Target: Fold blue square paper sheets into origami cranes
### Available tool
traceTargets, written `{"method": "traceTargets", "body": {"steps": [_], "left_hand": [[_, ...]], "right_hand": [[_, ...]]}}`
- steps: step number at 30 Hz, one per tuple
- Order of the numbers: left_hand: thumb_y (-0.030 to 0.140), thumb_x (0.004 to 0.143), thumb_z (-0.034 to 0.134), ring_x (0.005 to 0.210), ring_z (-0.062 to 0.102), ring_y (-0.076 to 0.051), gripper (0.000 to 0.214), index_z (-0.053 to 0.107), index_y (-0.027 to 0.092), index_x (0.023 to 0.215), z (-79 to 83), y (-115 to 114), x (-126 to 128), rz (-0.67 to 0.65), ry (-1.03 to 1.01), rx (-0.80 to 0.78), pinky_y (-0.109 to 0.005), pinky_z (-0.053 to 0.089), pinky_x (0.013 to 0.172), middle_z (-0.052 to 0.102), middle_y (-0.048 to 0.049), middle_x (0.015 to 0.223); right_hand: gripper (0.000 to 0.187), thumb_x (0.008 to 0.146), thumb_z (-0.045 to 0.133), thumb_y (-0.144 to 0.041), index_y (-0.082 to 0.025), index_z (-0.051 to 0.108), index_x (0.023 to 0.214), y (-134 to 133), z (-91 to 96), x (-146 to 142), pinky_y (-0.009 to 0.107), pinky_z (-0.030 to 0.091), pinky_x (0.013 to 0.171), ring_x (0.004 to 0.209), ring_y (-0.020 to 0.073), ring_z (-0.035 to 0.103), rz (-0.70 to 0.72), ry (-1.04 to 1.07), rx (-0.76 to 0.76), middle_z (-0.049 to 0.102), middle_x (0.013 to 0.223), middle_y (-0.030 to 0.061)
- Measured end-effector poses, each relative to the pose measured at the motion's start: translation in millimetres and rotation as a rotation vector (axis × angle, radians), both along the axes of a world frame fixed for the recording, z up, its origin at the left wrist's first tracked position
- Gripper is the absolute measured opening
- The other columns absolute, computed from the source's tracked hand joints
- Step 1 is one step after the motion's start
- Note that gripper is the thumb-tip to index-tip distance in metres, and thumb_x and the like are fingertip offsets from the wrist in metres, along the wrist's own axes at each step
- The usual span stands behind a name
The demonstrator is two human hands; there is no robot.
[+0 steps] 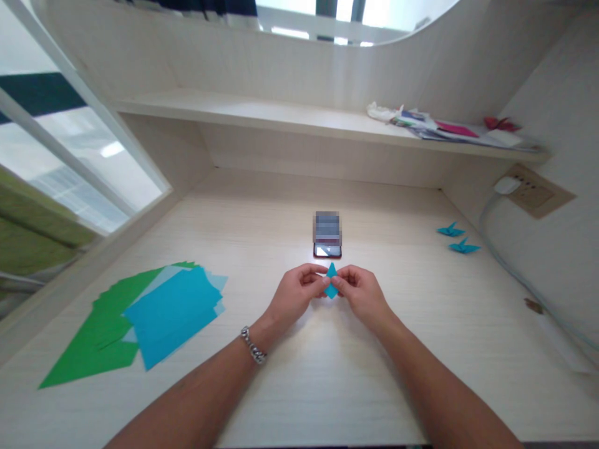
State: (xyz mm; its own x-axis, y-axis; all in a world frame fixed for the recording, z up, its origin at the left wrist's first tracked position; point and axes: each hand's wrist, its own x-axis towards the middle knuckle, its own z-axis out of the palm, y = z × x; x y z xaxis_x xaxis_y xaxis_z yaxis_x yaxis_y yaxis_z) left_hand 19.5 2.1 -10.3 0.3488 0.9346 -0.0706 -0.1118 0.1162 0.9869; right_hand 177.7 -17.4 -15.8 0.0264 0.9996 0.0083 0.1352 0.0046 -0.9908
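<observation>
Between my two hands is a small piece of folded blue origami paper [332, 289], shaped like a narrow diamond and pointing away from me. My left hand [303, 287] pinches its left edge with thumb and fingers. From the other side, my right hand [359, 288] grips the right edge the same way. Both thumbs rest on the paper's face near its middle. Just beyond the fingertips lies a phone [327, 251], its screen lit and partly blurred out.
Blue paper sheets [175, 318] overlap green sheets [88, 343] at left. Two folded blue paper birds [450, 230] sit at right, near a cable [510, 271] running from a wall socket [538, 192]. A shelf [281, 118] bearing papers [425, 128] crosses the back.
</observation>
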Motion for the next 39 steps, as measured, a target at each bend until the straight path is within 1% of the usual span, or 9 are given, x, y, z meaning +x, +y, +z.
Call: {"method": "traceTargets", "body": {"steps": [4,8,14,18,20,22,26,29,39], "left_hand": [[0.032,0.074,0.068,0.054,0.059,-0.013,0.019,0.067,0.013,0.073,0.7,0.4,0.5,-0.058,0.091,0.029,-0.024,0.047,0.054,0.065,-0.003,0.06],[0.029,0.074,0.068,0.05,0.055,-0.012,0.016,0.066,0.013,0.072,2.2,1.6,-0.7,-0.005,0.152,0.077,-0.023,0.043,0.05,0.064,-0.0017,0.056],[0.023,0.076,0.065,0.052,0.054,-0.011,0.01,0.064,0.013,0.071,2.0,1.6,-1.1,-0.02,0.137,0.116,-0.022,0.042,0.051,0.062,-0.0008,0.057],[0.024,0.076,0.065,0.051,0.053,-0.01,0.014,0.062,0.013,0.069,1.1,1.8,-2.1,-0.016,0.155,0.141,-0.022,0.042,0.051,0.06,-0.0003,0.056],[0.025,0.076,0.066,0.054,0.056,-0.011,0.014,0.062,0.013,0.071,0.2,1.4,-2.2,-0.019,0.144,0.126,-0.023,0.044,0.054,0.062,-0.0015,0.059],[0.025,0.076,0.066,0.061,0.061,-0.013,0.014,0.063,0.013,0.081,-0.6,0.4,-1.8,-0.027,0.084,0.092,-0.025,0.049,0.06,0.066,-0.0038,0.068],[0.022,0.074,0.07,0.07,0.066,-0.017,0.029,0.056,0.016,0.099,-1.0,-1.8,-0.5,0.011,-0.059,0.064,-0.031,0.053,0.068,0.069,-0.0038,0.076],[0.022,0.073,0.071,0.067,0.066,-0.017,0.027,0.055,0.016,0.094,0.0,-2.0,-0.1,0.045,-0.072,0.075,-0.031,0.053,0.065,0.068,-0.0027,0.073],[0.023,0.074,0.07,0.068,0.066,-0.016,0.024,0.059,0.015,0.093,-2.3,0.6,-1.2,0.064,-0.049,0.106,-0.03,0.054,0.065,0.069,-0.0042,0.077]], "right_hand": [[0.021,0.071,0.067,-0.037,-0.016,0.066,0.075,-0.5,2.4,0.7,0.026,0.045,0.055,0.058,0.0141,0.058,-0.03,0.029,0.0,0.066,0.065,0.0016],[0.031,0.067,0.072,-0.038,-0.016,0.066,0.088,-1.5,1.6,-3.1,0.027,0.049,0.059,0.065,0.0159,0.062,0.047,0.18,-0.077,0.069,0.076,0.0045],[0.027,0.061,0.077,-0.031,-0.016,0.063,0.078,-1.8,6.7,-3.2,0.023,0.042,0.051,0.051,0.0104,0.053,0.038,0.238,-0.1,0.062,0.058,-0.0017],[0.027,0.064,0.075,-0.035,-0.016,0.063,0.08,-1.9,6.8,-3.2,0.025,0.044,0.053,0.055,0.0123,0.056,0.03,0.214,-0.128,0.064,0.063,-0.0002],[0.026,0.066,0.073,-0.038,-0.016,0.063,0.076,-1.3,4.9,-3.5,0.025,0.044,0.053,0.055,0.0126,0.056,-0.009,0.182,-0.107,0.064,0.065,0.0008],[0.026,0.067,0.072,-0.039,-0.016,0.063,0.073,-0.5,2.7,-3.2,0.025,0.043,0.052,0.052,0.0118,0.054,-0.044,0.151,-0.06,0.064,0.062,0.0004],[0.03,0.067,0.073,-0.037,-0.018,0.06,0.086,0.4,0.8,-2.6,0.024,0.043,0.05,0.05,0.012,0.053,-0.091,0.167,-0.012,0.061,0.057,-0.003],[0.033,0.067,0.073,-0.035,-0.02,0.057,0.092,-0.7,2.8,-3.4,0.024,0.045,0.051,0.055,0.0137,0.058,-0.104,0.204,-0.011,0.065,0.063,-0.0018],[0.031,0.06,0.077,-0.03,-0.019,0.061,0.084,-1.5,6.4,-3.6,0.025,0.047,0.053,0.065,0.0155,0.062,-0.113,0.23,-0.01,0.067,0.073,0.0012]]}}
